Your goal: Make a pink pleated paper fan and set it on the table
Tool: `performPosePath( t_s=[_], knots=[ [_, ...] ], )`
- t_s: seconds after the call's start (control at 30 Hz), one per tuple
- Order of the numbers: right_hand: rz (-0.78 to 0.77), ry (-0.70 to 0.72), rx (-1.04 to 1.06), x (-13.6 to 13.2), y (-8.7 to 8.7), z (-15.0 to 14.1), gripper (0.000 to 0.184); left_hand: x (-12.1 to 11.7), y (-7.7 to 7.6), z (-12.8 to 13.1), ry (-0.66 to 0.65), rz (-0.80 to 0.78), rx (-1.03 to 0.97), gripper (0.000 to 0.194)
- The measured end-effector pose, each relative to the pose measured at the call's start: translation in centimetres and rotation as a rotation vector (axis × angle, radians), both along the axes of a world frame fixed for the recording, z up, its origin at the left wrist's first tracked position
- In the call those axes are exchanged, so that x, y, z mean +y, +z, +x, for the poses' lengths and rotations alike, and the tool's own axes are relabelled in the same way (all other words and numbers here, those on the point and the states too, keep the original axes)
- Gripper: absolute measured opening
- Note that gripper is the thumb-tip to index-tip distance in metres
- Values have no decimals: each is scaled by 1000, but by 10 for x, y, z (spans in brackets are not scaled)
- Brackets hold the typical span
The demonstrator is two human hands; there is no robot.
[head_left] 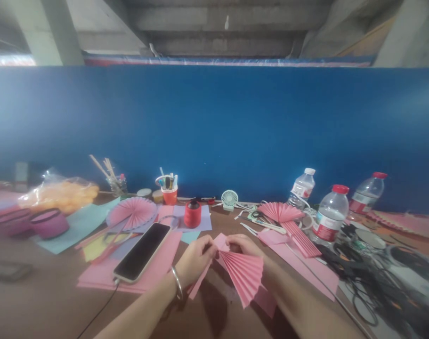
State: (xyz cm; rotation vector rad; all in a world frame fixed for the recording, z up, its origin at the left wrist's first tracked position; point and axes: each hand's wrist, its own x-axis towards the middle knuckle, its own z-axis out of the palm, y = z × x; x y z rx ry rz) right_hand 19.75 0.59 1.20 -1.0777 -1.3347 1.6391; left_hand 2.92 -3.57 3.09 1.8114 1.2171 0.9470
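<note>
A pink pleated paper fan (pixel 243 274) is held above the table near its front, its folds spreading down and to the right. My left hand (pixel 199 254), with a silver bangle on the wrist, pinches the fan's gathered narrow end. My right hand (pixel 245 244) has its fingers curled around the paper just behind the pleats, and its fingertips are partly hidden. Below the left hand a narrow pink paper edge (pixel 199 283) hangs down. More pink paper (pixel 265 301) shows beneath the fan. A red thread spool (pixel 192 214) stands beyond my hands.
At left a phone (pixel 142 252) lies on pink sheets (pixel 97 277), near a round pink fan (pixel 134 213). A red cup of tools (pixel 169 195) and a mini fan (pixel 230 199) stand behind. On the right are folded paper (pixel 302 239), bottles (pixel 330 214) and tangled cables (pixel 366 278).
</note>
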Motion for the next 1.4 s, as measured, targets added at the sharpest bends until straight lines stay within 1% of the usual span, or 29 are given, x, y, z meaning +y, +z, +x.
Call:
performPosePath(
  t_s=[0.1, 0.17, 0.2, 0.27, 0.33, 0.43, 0.53, 0.63, 0.7, 0.77, 0.9, 1.0, 1.07, 1.13, 1.23, 1.3, 1.4],
  knots=[
    [24, 54, -19, 5, 10, 7, 19, -1, -4, 0, 23, 327, 347, 20],
    [93, 45, -83, 3, 19, 9, 18, 1, -8, 1, 24, 483, 533, 23],
    [166, 28, -149, 1, 24, 10, 17, 3, -10, 1, 19, 545, 609, 23],
    [366, -16, -341, -6, 34, 9, 14, 5, -14, 2, 8, 636, 723, 24],
    [526, -32, -505, -16, 41, 5, 15, 6, -15, 2, 4, 667, 769, 23],
    [682, -66, -636, -29, 42, -5, 20, 7, -15, 1, 50, 611, 711, 22],
    [815, -156, -716, -39, 35, -16, 24, 8, -14, -3, 134, 515, 505, 22],
    [889, -210, -749, -44, 26, -23, 25, 9, -10, -7, 235, 413, 258, 21],
    [937, -227, -769, -47, 22, -26, 22, 9, -8, -7, 303, 340, 158, 20],
    [995, -245, -802, -49, 18, -28, 21, 8, -6, -5, 341, 281, 97, 20],
    [1097, -283, -845, -51, 12, -33, 23, 5, -7, 0, 310, 228, 24, 19],
    [1154, -299, -818, -53, 10, -34, 23, 3, -8, 1, 280, 237, 7, 20],
    [1152, -312, -772, -54, 11, -34, 23, 2, -8, 0, 245, 280, 2, 20],
    [1118, -319, -712, -55, 13, -32, 22, 3, -10, -1, 191, 355, 5, 20],
    [1119, -289, -670, -56, 16, -31, 19, 4, -13, -2, 132, 449, 15, 17],
    [1166, -275, -671, -57, 16, -30, 20, 4, -13, -2, 137, 446, -4, 16],
    [1202, -282, -706, -55, 12, -28, 21, 4, -11, -2, 195, 357, -49, 17]
  ],
)
